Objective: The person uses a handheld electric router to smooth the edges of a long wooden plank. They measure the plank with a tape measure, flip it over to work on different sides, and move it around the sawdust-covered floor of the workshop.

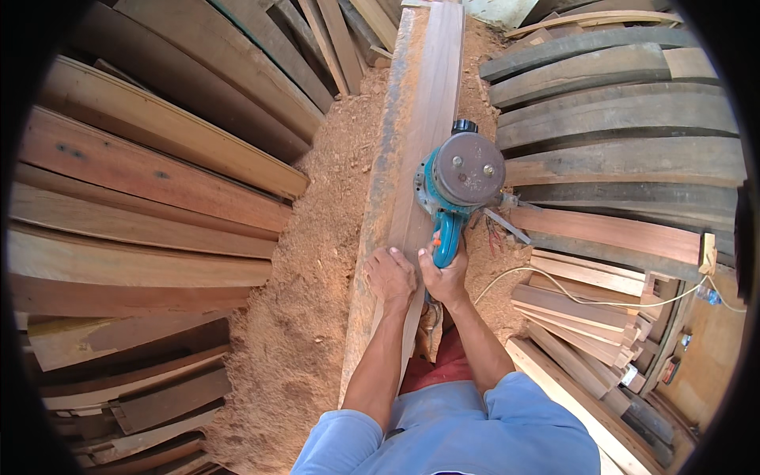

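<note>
A teal router [467, 170] with a round grey top and a black knob at its far side sits on a long, narrow wooden plank [435, 79]. My right hand [445, 277] is closed round its teal rear handle, near an orange switch. Just left of it, my left hand [390, 275] presses palm down on the plank, its fingers slightly bent and holding nothing. The plank lies along a thicker, sawdust-covered timber [381, 178] that runs away from me. The router's base and bit are hidden under its body.
Stacked boards [150, 186] fan out at the left, and more boards [617, 119] fill the right. Sawdust [309, 317] covers the ground beside the timber. A pale cable [586, 301] snakes at the right past short wood offcuts [578, 317] toward a brown panel [707, 336].
</note>
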The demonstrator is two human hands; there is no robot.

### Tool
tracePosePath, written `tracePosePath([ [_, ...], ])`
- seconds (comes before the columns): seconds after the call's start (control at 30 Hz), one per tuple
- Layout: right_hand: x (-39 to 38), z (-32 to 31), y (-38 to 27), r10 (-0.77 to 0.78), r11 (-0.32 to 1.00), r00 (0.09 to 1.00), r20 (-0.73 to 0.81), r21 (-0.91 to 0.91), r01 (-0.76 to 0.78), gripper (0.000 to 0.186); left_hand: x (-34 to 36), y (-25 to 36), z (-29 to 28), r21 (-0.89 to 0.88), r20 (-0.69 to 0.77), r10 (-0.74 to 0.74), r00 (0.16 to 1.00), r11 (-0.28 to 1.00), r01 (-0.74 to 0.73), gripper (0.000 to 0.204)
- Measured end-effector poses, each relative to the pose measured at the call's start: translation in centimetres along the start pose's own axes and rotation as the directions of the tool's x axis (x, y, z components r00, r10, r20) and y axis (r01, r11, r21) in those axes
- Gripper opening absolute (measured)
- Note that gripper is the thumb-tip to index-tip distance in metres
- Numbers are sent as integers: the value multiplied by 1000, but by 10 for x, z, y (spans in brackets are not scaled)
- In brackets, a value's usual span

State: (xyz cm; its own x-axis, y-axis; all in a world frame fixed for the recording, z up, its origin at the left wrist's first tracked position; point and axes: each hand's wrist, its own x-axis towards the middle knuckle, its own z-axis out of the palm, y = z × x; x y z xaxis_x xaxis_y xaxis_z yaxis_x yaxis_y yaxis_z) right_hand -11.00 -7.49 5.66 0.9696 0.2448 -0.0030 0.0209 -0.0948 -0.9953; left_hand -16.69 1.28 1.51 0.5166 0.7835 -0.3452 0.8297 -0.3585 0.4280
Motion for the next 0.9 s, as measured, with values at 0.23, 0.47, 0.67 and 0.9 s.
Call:
tracePosePath([
  [0.23, 29, 0, 13, -108, 991, 994, -1, -76, 108, 34, -3, 3, -2, -7, -6, 5, 1000, 1000, -5, 35],
  [0.47, 99, 4, -2, -85, 991, 994, -64, -113, 78, 31, 0, 0, 5, -7, -34, 10, 999, 1000, -10, 37],
  [0.67, 245, 2, 11, -145, 982, 982, -124, -141, 127, 41, 0, 0, 4, -6, -27, -2, 1000, 1000, 2, 36],
  [0.9, 379, -8, 26, -137, 989, 973, -183, -83, 124, 44, 0, 1, 12, 38, -50, 24, 998, 999, -23, 35],
])
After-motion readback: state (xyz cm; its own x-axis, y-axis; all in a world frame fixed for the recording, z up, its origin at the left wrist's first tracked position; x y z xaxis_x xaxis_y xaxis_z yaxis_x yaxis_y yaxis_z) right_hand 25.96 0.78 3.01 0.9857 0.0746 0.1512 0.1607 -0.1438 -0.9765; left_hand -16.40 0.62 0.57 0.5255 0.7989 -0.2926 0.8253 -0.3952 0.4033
